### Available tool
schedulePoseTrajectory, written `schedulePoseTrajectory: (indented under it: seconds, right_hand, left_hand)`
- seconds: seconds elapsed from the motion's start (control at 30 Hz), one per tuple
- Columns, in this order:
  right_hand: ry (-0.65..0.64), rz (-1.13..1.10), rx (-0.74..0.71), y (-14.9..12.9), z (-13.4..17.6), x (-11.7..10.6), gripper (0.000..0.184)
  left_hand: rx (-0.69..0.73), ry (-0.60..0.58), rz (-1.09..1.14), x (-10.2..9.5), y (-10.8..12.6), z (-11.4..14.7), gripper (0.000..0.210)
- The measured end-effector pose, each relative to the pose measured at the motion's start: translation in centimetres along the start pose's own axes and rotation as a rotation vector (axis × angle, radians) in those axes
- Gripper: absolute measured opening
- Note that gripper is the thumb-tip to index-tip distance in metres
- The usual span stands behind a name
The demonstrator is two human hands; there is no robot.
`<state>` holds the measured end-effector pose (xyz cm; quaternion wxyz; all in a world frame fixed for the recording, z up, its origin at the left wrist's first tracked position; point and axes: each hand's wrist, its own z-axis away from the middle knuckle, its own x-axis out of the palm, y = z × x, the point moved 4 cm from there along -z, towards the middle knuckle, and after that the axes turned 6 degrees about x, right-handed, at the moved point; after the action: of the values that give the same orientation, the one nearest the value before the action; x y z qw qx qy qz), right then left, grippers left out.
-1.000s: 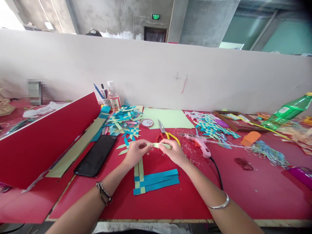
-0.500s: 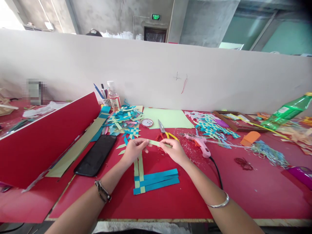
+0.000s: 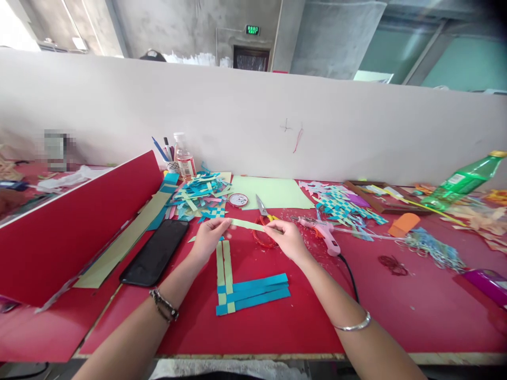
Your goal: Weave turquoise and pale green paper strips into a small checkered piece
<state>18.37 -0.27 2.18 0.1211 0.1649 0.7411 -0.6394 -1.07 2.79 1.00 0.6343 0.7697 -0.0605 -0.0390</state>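
Observation:
A pale green paper strip [image 3: 247, 225] is stretched between my hands, above the red table. My left hand [image 3: 209, 235] pinches its left end, and my right hand [image 3: 285, 238] pinches the right end. Below them lies a woven corner of paper strips [image 3: 226, 302]. From that corner two blue strips [image 3: 261, 292] run to the right and two pale green strips [image 3: 223, 264] run up toward my left hand. Scissors [image 3: 263, 208] with red and yellow handles lie just behind my right hand, partly hidden by it.
A black phone [image 3: 154, 253] lies left of the woven corner, beside an upright red board [image 3: 79, 227]. To the right is a pink glue gun [image 3: 322, 232] with its cord. Paper scraps [image 3: 202, 192], a pale green sheet [image 3: 273, 191] and a green bottle [image 3: 461, 182] stand farther back.
My hands have moved apart, the left one shifting left, so more of the pale green strip shows between them. The woven corner lies as before.

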Motion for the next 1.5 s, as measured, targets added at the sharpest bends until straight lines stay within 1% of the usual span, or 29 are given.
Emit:
schedulePoseTrajectory:
  seconds: [0.1,0.17,0.27,0.37,0.63,0.73,0.8,0.9,1.03,1.27,1.4,1.5]
  right_hand:
    - [0.088,-0.009,0.006,0.5,-0.2,-0.4,0.024]
    - [0.110,-0.048,0.048,0.8,-0.3,-0.5,0.026]
    - [0.101,-0.162,0.107,0.9,-0.4,-0.5,0.028]
    - [0.120,-0.227,0.123,0.6,-0.3,-0.5,0.027]
    - [0.074,-0.257,0.072,0.3,-0.4,-0.5,0.031]
    - [0.056,-0.262,0.073,0.2,-0.3,-0.5,0.033]
    - [0.068,-0.239,0.064,0.2,-0.2,-0.7,0.034]
    - [0.101,-0.205,0.019,0.3,-0.1,-1.0,0.037]
    - [0.097,-0.226,-0.050,0.4,-0.2,-1.1,0.040]
    - [0.104,-0.249,-0.041,0.6,-0.3,-1.0,0.040]
    - [0.085,-0.179,-0.024,0.5,-0.1,-0.9,0.042]
    - [0.030,-0.086,-0.025,0.2,0.0,-0.5,0.041]
  left_hand:
    - [0.012,0.024,0.005,-0.2,-0.2,-0.1,0.026]
    - [0.013,0.050,-0.008,-0.4,-0.3,-0.1,0.025]
    - [0.002,0.085,-0.002,-0.6,-0.3,-0.2,0.025]
    - [-0.009,0.118,0.022,-0.7,-0.2,-0.2,0.027]
    - [0.000,0.189,0.021,-1.1,-0.2,-0.3,0.031]
    - [-0.005,0.193,0.036,-1.1,-0.3,-0.4,0.030]
    - [-0.004,0.195,0.047,-1.1,-0.3,-0.4,0.030]
    - [0.006,0.190,0.053,-1.2,-0.2,-0.5,0.029]
    - [-0.004,0.173,0.082,-1.1,-0.4,-0.5,0.029]
    - [-0.007,0.146,0.128,-0.9,-0.7,-0.5,0.029]
    - [0.008,0.149,0.134,-1.1,-0.8,-0.6,0.028]
    - [0.048,0.154,0.064,-1.3,-0.7,-0.8,0.029]
